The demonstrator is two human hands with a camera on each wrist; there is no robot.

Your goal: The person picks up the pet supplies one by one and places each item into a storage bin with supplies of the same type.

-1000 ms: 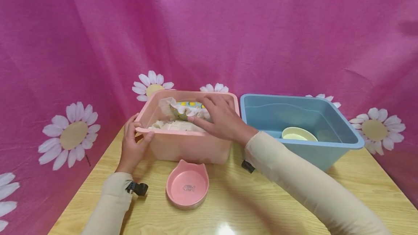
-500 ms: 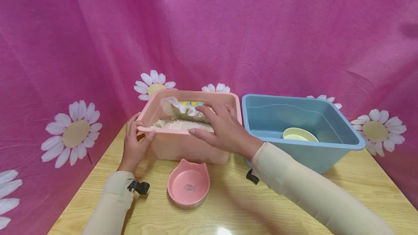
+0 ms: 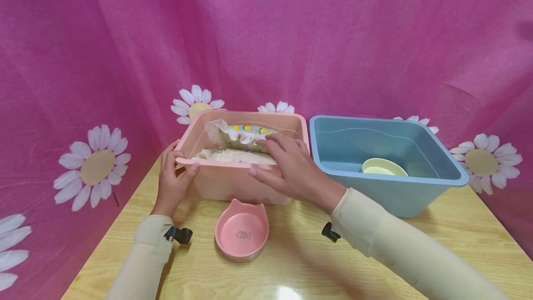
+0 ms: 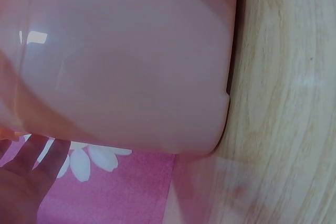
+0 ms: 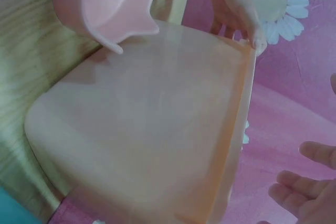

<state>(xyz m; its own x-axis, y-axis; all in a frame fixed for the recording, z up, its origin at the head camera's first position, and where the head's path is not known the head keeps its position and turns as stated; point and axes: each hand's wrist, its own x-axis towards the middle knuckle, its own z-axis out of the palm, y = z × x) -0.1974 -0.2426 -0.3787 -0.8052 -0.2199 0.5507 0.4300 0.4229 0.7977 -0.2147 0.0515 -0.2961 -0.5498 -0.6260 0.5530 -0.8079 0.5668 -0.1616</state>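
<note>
My left hand [image 3: 170,189] grips the left front corner of a pink plastic bin [image 3: 239,182], fingers over the rim and thumb in front. Inside lie a blue cloth item with yellow print and white ruffles [image 3: 259,130] and a cream cloth item [image 3: 233,156]. Over the bin's right front side hovers my right hand [image 3: 295,172], fingers spread and loosely bent, holding nothing. In the right wrist view its fingertips [image 5: 289,190] stand apart from the bin's rim. A pink cat-eared bowl [image 3: 243,221] with a fish drawing sits on the table before the bin.
A blue bin [image 3: 391,196] stands to the right of the pink one, with a pale yellow bowl [image 3: 383,166] in it. Behind and to the left hangs a magenta cloth [image 3: 258,36] with white daisies. The wooden table [image 3: 316,263] runs in front of the bins.
My right hand has drawn back from inside the pink bin, to the right and toward me, uncovering more of the printed cloth item. My left hand stays on the rim.
</note>
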